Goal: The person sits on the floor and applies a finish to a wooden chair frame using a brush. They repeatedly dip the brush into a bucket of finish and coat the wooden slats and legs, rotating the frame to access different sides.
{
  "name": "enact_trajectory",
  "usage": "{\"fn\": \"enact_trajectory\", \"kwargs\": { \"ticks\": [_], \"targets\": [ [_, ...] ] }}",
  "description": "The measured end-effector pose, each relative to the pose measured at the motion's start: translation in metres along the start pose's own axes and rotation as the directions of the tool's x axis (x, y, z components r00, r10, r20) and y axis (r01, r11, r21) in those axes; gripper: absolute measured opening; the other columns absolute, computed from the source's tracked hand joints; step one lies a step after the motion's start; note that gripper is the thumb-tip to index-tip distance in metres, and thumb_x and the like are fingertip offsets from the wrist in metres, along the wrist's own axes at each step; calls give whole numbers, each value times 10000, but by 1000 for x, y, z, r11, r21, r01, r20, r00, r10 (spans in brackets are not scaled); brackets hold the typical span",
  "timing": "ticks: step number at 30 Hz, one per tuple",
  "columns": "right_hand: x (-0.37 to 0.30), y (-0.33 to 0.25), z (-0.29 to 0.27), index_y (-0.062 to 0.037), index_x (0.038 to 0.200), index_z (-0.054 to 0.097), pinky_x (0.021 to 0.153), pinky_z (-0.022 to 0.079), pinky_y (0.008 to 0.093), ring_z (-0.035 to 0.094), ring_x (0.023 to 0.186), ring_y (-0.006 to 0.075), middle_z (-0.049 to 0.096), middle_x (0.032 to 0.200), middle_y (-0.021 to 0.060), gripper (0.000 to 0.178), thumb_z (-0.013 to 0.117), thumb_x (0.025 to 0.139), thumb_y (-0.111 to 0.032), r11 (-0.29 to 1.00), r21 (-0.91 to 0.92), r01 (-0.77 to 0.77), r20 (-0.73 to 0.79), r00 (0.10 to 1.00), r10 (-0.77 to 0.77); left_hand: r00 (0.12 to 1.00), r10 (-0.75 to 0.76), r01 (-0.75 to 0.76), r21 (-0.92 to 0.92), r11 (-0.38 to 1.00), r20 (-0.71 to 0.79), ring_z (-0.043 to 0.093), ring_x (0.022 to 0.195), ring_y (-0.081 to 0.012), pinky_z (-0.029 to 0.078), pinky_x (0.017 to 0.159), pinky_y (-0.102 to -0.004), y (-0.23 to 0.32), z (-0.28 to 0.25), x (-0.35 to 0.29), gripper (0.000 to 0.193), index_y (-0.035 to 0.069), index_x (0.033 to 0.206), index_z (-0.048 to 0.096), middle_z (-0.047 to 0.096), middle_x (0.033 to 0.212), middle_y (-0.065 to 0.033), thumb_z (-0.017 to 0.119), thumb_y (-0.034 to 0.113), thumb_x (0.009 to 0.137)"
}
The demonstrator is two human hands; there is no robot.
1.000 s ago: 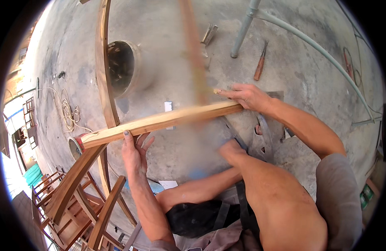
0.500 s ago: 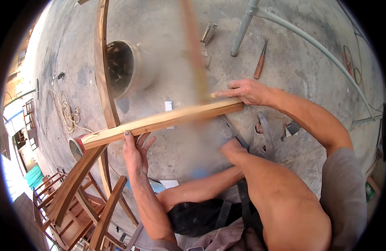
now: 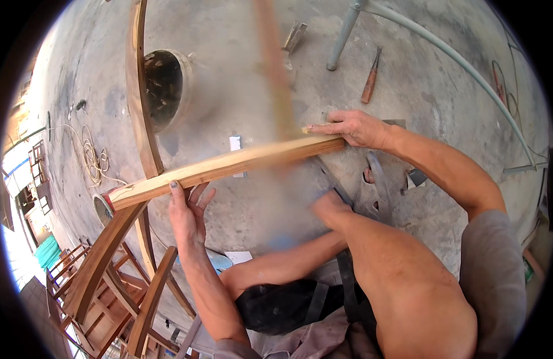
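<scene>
A long wooden bar (image 3: 228, 167), pale on top and browner along its near side, lies slantwise across the middle. Near its left part, my left hand (image 3: 188, 209) has its thumb against the near side and its fingers bent beneath. My right hand (image 3: 360, 130) grips the right end, one finger stretched left along the far edge. A small yellowish bit (image 3: 306, 130) shows at that fingertip; I cannot tell what it is. The bar's left end rests on a curved wooden frame piece (image 3: 143, 119). A blur smears the bar's middle.
Beyond the bar stand a round bucket (image 3: 186, 90) and a grey metal tube frame (image 3: 432, 39). A wood-handled chisel-like tool (image 3: 369, 84) lies on the concrete floor. Coiled cord (image 3: 94, 161) is at left, above wooden chairs (image 3: 102, 305). A sandal (image 3: 378, 185) lies near my foot.
The view has shifted a little, so the bar, frame and floor things appear slightly farther left and up. Both hands keep the same hold on the bar.
</scene>
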State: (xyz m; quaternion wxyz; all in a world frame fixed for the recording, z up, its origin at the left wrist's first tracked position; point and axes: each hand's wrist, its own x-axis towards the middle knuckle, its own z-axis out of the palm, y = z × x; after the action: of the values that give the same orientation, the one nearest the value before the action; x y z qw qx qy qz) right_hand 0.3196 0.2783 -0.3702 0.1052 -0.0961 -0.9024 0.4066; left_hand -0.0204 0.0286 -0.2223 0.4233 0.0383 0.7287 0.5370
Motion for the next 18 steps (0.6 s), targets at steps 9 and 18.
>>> {"fn": "enact_trajectory", "kwargs": {
  "ticks": [9,18],
  "targets": [
    [3,-5,5,-278,1460,588,668,505,412,537,703,275,472,820,100,738,591,821,92,997,-36,71,-67,995,-73,1000,-2,2,16,1000,2,586,1261,-406,566,962,-520,0,1,-2,665,-15,1461,416,531,1409,-226,555,484,1044],
    [-13,0,-10,-369,1490,533,664,524,400,561,712,261,519,848,82,835,603,803,100,994,-81,70,12,998,-69,999,8,-7,22,1000,-35,638,1183,-365,599,928,-491,5,7,-7,606,-53,1389,437,573,1321,-201,519,454,1066]
  ]
}}
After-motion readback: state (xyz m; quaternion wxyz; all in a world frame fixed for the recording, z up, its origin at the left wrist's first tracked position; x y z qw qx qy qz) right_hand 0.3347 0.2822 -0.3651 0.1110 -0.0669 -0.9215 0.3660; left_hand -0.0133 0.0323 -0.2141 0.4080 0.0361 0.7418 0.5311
